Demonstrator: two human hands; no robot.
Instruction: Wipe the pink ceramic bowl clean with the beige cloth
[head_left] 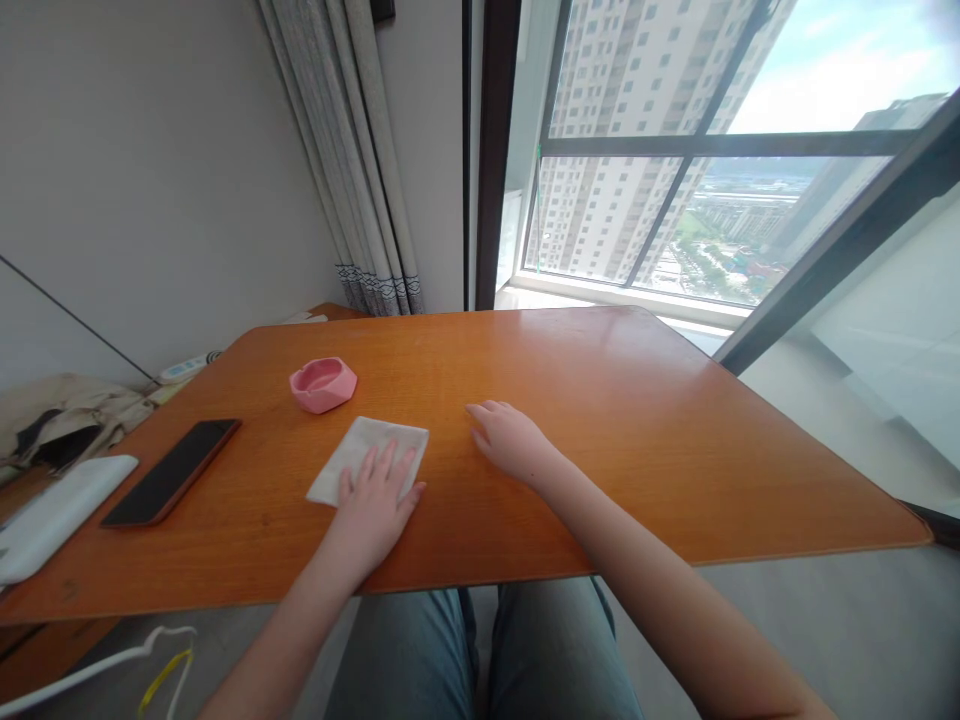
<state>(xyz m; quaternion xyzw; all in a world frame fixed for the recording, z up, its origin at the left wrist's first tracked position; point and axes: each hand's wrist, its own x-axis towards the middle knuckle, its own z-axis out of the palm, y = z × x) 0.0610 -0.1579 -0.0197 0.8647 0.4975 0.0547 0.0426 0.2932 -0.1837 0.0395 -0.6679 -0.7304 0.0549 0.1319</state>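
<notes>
My left hand lies flat with spread fingers on a folded white cloth or tissue, pressing on its near right part. The cloth rests on the brown wooden table. To the right, apart from the cloth, my right hand rests on the bare wood with its fingers loosely stretched and nothing seen in them. Its fingertips point left. Beyond the cloth, slightly to the left, sits a pink faceted ashtray, which neither hand touches.
A dark phone lies left of the cloth. Farther left is a white rounded device. Crumpled beige fabric and a white remote or power strip lie beyond the left edge. A white hanger-like item hangs below the table. A window stands behind.
</notes>
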